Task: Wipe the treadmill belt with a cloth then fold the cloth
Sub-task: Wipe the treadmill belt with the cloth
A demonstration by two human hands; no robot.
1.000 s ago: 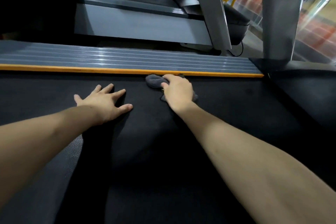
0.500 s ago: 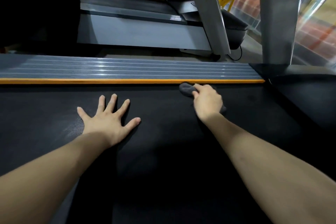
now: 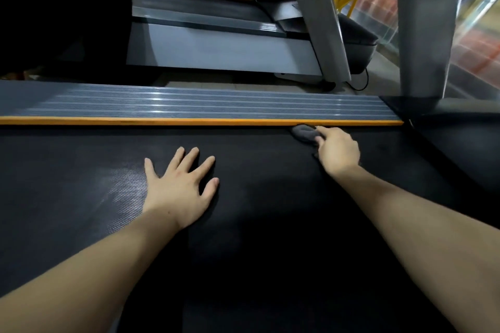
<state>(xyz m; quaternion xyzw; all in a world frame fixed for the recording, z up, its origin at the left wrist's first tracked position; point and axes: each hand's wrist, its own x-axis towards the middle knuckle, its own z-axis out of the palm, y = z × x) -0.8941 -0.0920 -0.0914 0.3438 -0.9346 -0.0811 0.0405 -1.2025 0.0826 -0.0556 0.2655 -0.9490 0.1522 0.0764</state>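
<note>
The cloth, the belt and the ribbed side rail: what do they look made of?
Cloth: soft grey fabric, likely microfibre; it bunches under the right hand.
Treadmill belt: matte black rubber, by its fine diamond texture.
Side rail: grey, grooved, glossy; plastic or metal, unclear.

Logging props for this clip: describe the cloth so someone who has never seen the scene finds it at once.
Start at the wide black treadmill belt and follow its far edge, along the orange strip, toward the right. There the right hand holds a small bunched grey cloth against the belt, right beside the strip. It is the only soft, crumpled thing; the left hand lies flat on bare belt.
</note>
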